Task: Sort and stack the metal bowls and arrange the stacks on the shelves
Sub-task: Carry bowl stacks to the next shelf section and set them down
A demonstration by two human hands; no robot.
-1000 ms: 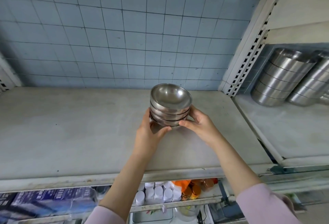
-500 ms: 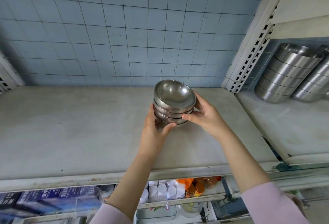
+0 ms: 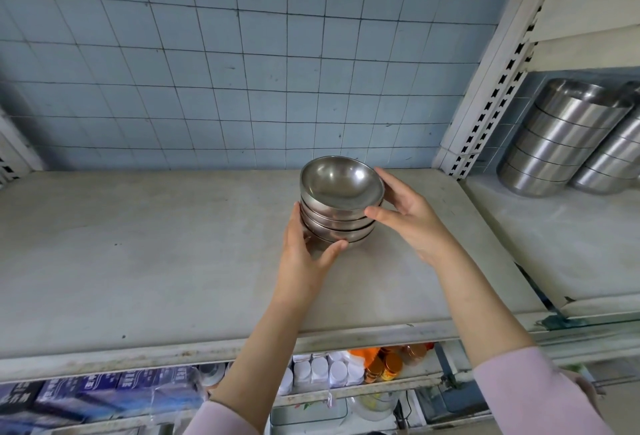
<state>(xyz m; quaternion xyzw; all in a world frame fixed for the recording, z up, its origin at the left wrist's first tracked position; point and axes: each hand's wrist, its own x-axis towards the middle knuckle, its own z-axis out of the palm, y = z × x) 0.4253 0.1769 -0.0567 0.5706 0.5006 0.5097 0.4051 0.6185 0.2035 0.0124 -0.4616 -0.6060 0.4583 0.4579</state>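
Observation:
A short stack of small metal bowls [image 3: 341, 192] stands near the back of a pale shelf board [image 3: 138, 261], right of its middle, and appears to rest on it. My left hand [image 3: 304, 254] cups the stack's lower left side, thumb curled under the front. My right hand [image 3: 405, 213] holds the upper right side, thumb on the front of the top bowls. On the neighbouring shelf to the right stand two taller leaning stacks of larger metal bowls [image 3: 557, 140].
A blue tiled wall [image 3: 242, 71] backs the shelf. A white slotted upright [image 3: 491, 81] divides it from the right-hand shelf [image 3: 571, 244]. Below the front edge are boxes [image 3: 104, 393], white bottles [image 3: 325, 370] and orange-capped jars [image 3: 391, 363].
The stack, held in both hands, has gone slightly further back and right over the shelf board. My right hand has shifted higher on the stack.

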